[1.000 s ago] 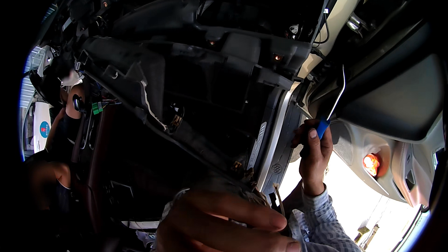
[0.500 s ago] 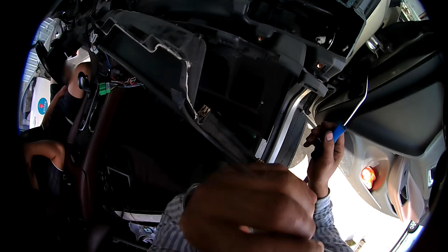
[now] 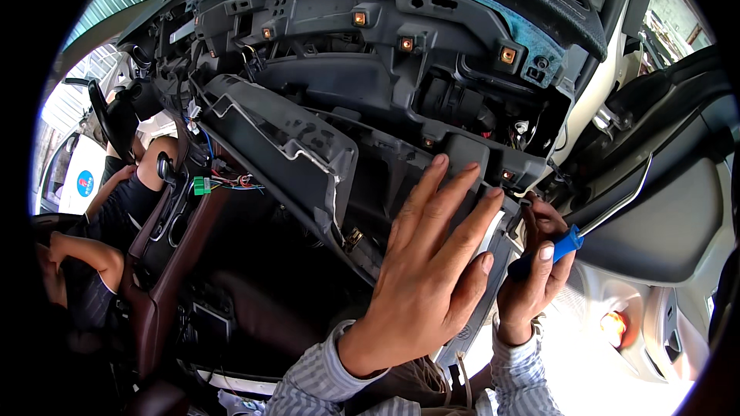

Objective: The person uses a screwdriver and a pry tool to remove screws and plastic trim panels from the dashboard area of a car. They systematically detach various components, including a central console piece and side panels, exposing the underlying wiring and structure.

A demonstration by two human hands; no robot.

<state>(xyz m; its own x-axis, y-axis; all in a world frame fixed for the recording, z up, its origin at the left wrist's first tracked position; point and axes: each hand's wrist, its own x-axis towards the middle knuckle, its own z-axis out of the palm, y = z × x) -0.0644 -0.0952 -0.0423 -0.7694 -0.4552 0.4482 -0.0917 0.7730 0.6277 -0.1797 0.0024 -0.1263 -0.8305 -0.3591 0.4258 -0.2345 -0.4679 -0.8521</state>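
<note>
Across most of the view, stripped car dashboard (image 3: 401,100): dark grey plastic shell, orange clips, blue felt strip along the top edge, loose wires. Grey trim panel (image 3: 293,146) hangs off its middle, long axis slanting from upper left down to lower right, light scuffed edge. Car door (image 3: 663,208) at right, open. Another person (image 3: 100,216) sits at far left by the steering wheel. Left hand (image 3: 428,270), fingers spread flat, palm against the dashboard's lower right part, grip holding nothing. Right hand (image 3: 536,277) just beside it, grip closed round a screwdriver (image 3: 570,239): blue handle, thin metal shaft, pointing up and right toward the door, handle end low.
</note>
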